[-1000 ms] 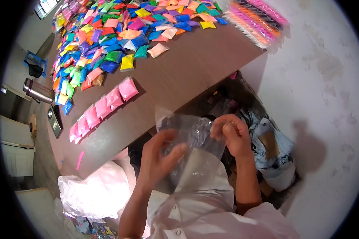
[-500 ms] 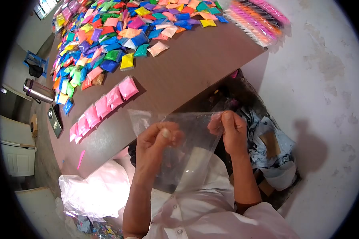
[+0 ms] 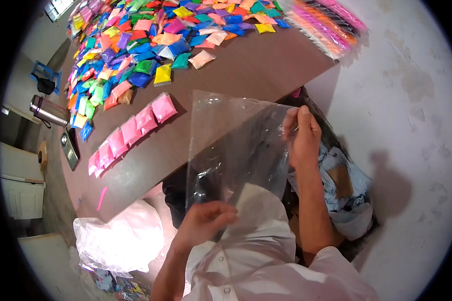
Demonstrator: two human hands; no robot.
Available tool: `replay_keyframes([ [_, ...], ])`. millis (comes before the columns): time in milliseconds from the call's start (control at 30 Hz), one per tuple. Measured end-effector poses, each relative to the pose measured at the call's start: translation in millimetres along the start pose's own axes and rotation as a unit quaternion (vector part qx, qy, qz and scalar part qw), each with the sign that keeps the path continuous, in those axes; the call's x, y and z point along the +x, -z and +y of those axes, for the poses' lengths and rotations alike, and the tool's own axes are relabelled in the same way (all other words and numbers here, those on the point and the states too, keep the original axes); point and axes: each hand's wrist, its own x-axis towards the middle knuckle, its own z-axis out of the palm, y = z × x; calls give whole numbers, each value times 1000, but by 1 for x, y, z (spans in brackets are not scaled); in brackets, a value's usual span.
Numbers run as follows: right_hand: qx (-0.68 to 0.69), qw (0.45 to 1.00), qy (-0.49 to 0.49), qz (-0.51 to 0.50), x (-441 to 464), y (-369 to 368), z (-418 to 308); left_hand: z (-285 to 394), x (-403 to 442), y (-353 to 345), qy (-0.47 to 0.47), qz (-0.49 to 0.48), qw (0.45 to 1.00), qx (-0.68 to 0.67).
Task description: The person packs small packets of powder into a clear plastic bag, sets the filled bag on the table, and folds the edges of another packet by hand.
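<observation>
The right hand pinches a clear bag, seemingly empty; the left hand's grip I cannot tell.

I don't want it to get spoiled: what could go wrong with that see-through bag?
The bag might slip: the right hand holds it near one top corner, and I can't tell if the left hand grips it too. It also looks thin, so it might tear if pulled hard.
</observation>
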Motion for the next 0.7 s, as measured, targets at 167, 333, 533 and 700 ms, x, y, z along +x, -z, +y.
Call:
replay_keyframes([
  [167, -9, 998, 36, -43, 32, -1, -7, 27, -9, -14, -88, 56, 977, 187],
  [333, 66, 993, -34, -96, 34, -3, -31, 45, 14, -15, -215, 148, 928, 265],
  [533, -14, 977, -141, -159, -11, 16, 11, 69, 47, -9, -255, 168, 935, 181],
  [700, -88, 966, -158, -184, -38, 17, 12, 85, 47, -1, -207, 141, 946, 207],
])
